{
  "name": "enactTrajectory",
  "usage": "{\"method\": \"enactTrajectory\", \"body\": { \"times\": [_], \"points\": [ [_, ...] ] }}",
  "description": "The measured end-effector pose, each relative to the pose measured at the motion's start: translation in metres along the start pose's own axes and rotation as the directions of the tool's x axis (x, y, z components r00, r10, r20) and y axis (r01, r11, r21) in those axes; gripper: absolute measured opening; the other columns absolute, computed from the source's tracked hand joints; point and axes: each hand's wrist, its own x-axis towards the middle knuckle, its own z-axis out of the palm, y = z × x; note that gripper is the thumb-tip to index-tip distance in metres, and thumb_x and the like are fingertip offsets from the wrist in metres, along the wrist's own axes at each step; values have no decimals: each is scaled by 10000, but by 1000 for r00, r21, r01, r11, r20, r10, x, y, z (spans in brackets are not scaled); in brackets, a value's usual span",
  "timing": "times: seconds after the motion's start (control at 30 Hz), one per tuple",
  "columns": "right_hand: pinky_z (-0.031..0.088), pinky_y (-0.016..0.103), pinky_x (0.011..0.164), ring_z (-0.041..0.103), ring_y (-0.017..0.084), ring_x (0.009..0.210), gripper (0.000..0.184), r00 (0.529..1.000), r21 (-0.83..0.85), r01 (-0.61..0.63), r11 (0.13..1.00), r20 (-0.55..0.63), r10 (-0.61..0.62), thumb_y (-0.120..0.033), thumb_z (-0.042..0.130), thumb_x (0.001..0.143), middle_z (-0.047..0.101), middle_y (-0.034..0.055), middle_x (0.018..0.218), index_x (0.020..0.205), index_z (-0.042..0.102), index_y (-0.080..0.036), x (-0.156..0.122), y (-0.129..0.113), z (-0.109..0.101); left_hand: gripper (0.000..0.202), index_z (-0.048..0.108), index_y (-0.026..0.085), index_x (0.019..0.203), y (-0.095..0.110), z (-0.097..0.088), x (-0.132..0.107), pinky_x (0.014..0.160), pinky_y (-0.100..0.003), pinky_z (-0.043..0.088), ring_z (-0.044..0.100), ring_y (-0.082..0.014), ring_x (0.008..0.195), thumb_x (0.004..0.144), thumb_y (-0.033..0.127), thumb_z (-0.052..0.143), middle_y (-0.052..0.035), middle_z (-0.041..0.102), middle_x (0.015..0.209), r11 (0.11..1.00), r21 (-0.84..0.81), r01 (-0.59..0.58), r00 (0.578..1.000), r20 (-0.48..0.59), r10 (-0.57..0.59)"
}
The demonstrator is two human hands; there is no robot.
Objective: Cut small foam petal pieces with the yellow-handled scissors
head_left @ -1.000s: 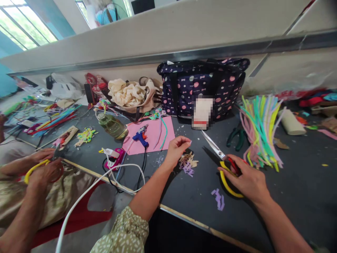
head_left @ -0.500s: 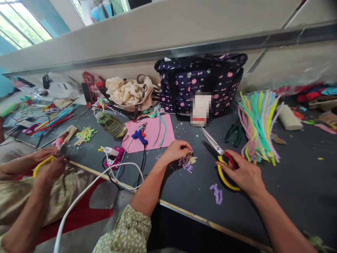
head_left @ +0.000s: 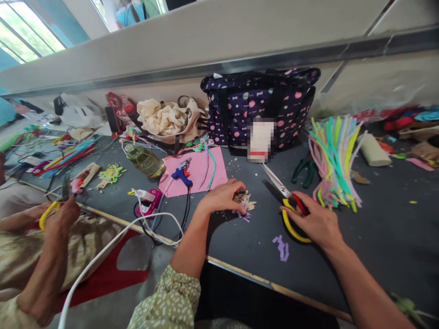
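My left hand point(head_left: 222, 197) lies on the dark table with its fingers curled over a small heap of purple and tan paper scraps point(head_left: 244, 203). My right hand point(head_left: 313, 220) is closed on the yellow and red handles of a pair of scissors point(head_left: 281, 190); the blades lie on the table and point away from me toward a dotted navy bag point(head_left: 260, 107). A loose purple paper strip point(head_left: 282, 247) lies between my arms. A bundle of pastel pipe cleaners point(head_left: 334, 160) fans out just right of the scissors.
A pink sheet point(head_left: 197, 176) with a blue glue gun point(head_left: 181, 174), a glass bottle point(head_left: 144, 161), a white cable point(head_left: 113, 244) and green pliers point(head_left: 303, 171) lie around. At left another person's hands point(head_left: 61, 214) hold yellow-handled scissors. The table edge point(head_left: 240, 276) runs near me.
My left hand has come down from above the scraps and now rests over the heap. My right hand has stayed on the scissors. The other person's hands have shifted left.
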Motion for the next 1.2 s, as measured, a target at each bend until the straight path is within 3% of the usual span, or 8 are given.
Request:
{"method": "enactTrajectory", "body": {
  "times": [0.17,0.3,0.5,0.73,0.8,0.9,1.07,1.2],
  "points": [
    [422,243,569,589,138,587,541,1000,-3,-2,1000,-1,2,-590,564,746,644,3,700,1109,611,-191,1,-1,0,728,473,235,1153,4,10,-2,734,-292,405,565,-221,896,531,473,767,-68,478,1127,979,204,-12,995,101,-9],
    [409,242,545,581,136,571,558,1000,-30,2,1000,-1,-2,-602,559,742,641,4,696,1114,609,-188,1,1,0,655,479,231,1123,1,19,2,727,-290,402,569,-220,887,566,417,769,-68,482,1109,969,248,-2,998,57,-12],
    [408,242,550,576,136,574,555,1000,-24,13,1000,-15,-13,-600,559,745,633,6,690,1114,607,-187,1,1,0,421,516,222,1085,-4,26,11,752,-296,418,569,-183,860,704,283,683,-54,499,1064,986,160,44,981,-196,-13],
    [427,247,579,583,138,598,539,998,54,-64,997,-13,65,-588,575,740,645,4,735,1122,596,-208,2,1,-2,98,591,193,894,0,19,16,747,-269,414,546,-142,841,816,190,531,-34,562,910,999,9,-32,882,-471,32],
    [431,252,592,588,143,617,530,997,75,-80,994,-15,82,-587,576,741,647,3,752,1119,594,-216,3,0,-4,97,600,183,850,6,19,15,731,-263,408,543,-136,813,838,212,508,-31,574,856,994,-19,-106,901,-425,88],
    [428,255,592,592,149,634,507,995,108,-99,989,4,99,-581,574,744,647,1,760,1102,598,-223,4,-2,-6,128,615,184,838,22,28,15,737,-261,400,543,-130,804,851,246,504,-28,590,848,968,-37,-250,945,-226,235],
    [408,254,557,564,146,582,483,992,120,-123,985,20,121,-572,554,755,611,-9,660,1071,605,-210,7,-6,-9,209,615,193,812,49,51,14,761,-268,375,536,-148,834,826,391,551,-29,593,823,907,25,-419,904,102,415],
    [408,255,556,573,155,598,492,994,111,-108,988,10,107,-578,551,754,625,-1,686,1078,599,-212,7,-6,-10,355,614,190,774,55,67,17,726,-280,361,523,-176,820,760,541,568,-42,577,778,889,123,-441,888,207,412]
  ]
}}
